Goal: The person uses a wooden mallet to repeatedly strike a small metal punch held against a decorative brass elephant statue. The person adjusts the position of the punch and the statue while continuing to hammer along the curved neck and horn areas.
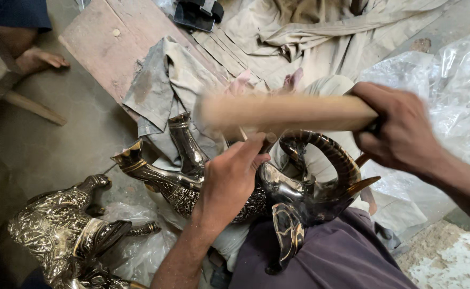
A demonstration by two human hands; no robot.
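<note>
Counted in view: two brass elephant figures, one across the lap (pixel 278 198), one on the floor at lower left (pixel 64 230). One wooden mallet (pixel 283 112), blurred. One small punch (pixel 267 142). Two working hands, left (pixel 229 182) and right (pixel 401 128). One plank (pixel 106 48). One bystander's foot (pixel 40 59).

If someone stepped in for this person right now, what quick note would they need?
Right hand: closed on a wooden mallet, raised and blurred.
Left hand: closed on a small punch set against the brass elephant lying legs-up across the lap.
A second engraved elephant lies on the floor at left, on clear plastic.
How much is done or left cannot be judged.
</note>
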